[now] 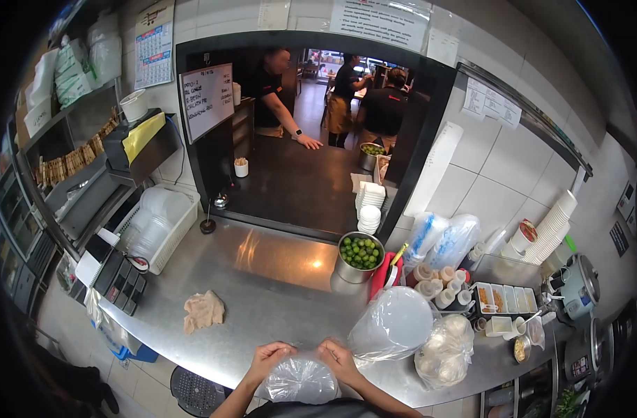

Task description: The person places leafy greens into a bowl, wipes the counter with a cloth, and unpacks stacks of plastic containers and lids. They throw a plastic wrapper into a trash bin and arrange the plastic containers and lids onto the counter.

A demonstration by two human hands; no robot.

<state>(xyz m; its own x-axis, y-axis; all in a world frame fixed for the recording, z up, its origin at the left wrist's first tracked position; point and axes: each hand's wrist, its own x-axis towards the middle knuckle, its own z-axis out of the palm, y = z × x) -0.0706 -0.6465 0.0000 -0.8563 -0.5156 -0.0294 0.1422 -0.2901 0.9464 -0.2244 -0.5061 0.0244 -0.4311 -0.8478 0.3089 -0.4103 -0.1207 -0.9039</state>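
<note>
Gripping clear plastic bag at top edge, left hand and right hand both pinching closed; hanging just beside steel counter edge, near cloth.

Whiteboard handwritten list, wall calendar, paper notices (all too small to read).

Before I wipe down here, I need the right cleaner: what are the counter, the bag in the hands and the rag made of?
Counter: looks like brushed stainless steel, grey with soft glare. Bag, held by the left hand and right hand: thin clear plastic, crinkled and glossy. Rag: seemingly beige cloth, matte and rumpled.
</note>
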